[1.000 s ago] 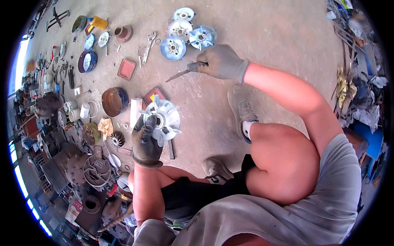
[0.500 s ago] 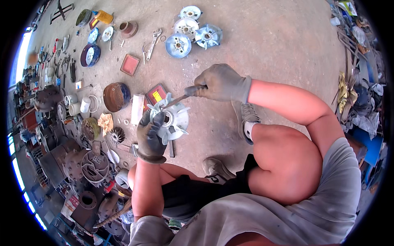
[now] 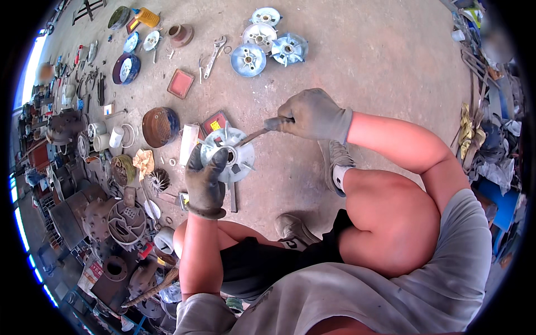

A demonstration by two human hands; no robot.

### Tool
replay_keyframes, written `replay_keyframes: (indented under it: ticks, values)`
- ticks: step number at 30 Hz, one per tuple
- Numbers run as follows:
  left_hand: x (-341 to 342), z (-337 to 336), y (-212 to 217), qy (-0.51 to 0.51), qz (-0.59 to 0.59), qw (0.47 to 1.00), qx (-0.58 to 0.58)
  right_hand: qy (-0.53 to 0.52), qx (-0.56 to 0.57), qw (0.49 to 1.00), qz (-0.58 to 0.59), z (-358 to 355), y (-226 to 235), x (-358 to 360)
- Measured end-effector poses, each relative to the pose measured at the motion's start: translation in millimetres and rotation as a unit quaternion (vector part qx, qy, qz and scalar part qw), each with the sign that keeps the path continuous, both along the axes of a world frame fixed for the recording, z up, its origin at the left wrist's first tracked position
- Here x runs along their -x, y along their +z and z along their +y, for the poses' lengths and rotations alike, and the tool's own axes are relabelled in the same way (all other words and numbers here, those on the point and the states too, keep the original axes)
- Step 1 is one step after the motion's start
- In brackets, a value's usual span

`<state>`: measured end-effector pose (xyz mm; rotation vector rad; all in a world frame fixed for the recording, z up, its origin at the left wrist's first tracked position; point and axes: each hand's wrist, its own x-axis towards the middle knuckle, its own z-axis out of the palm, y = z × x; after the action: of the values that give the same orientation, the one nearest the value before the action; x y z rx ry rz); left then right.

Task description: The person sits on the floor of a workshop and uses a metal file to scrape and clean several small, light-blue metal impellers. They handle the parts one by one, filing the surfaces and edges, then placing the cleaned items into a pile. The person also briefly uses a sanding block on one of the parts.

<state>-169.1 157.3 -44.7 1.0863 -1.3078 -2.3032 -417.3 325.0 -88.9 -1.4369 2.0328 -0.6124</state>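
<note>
My left hand, in a dark work glove, grips a pale finned metal impeller by its near left side, with the thumb near the hub hole. My gloved right hand is closed round the dark handle end of a narrow flat metal tool, which looks like a file or scraper. Its blade slants down to the left and its tip reaches the impeller face close to the hub; whether it touches there I cannot tell. The impeller is held above the floor, tilted toward me.
Several similar bluish-white impellers lie at the far middle. Left of them are an adjustable wrench and a red tray. A rusty round pan stands beyond my left hand. Machine parts crowd the left; scrap lines the right.
The impeller has turned a little so its face shows more fully. My right hand and the tool have shifted slightly right. The whole view has moved slightly.
</note>
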Motion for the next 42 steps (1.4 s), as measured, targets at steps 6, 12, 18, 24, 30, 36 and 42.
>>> replay_keyframes:
  ticks: [6, 12, 18, 24, 30, 36, 42]
  values:
    - [-4, 0, -8, 0.001, -0.002, 1.000, -0.017, -0.003, 0.030, 1.000, -0.004, -14, -7, -9]
    - [-3, 7, -1, -0.044, -0.018, 0.999, -0.014, 0.011, 0.060, 0.998, 0.010, -18, -1, -7]
    - [-17, -3, -15, -0.055, 0.004, 0.997, -0.061, 0.003, 0.100, 0.995, -0.017, -14, -10, -13]
    - [-11, 4, 1, -0.063, 0.030, 0.996, -0.046, 0.022, 0.122, 0.989, -0.075, -20, -11, -13]
    - [-35, -10, -10, -0.007, 0.034, 0.999, -0.031, 0.045, -0.016, 0.998, 0.040, -22, -8, 28]
    - [-24, -4, -2, -0.031, 0.006, 0.999, -0.004, 0.078, 0.052, 0.994, 0.058, -32, -6, 5]
    - [-19, -1, 2, -0.019, -0.001, 0.999, 0.047, -0.072, 0.097, 0.992, -0.045, -32, -16, 23]
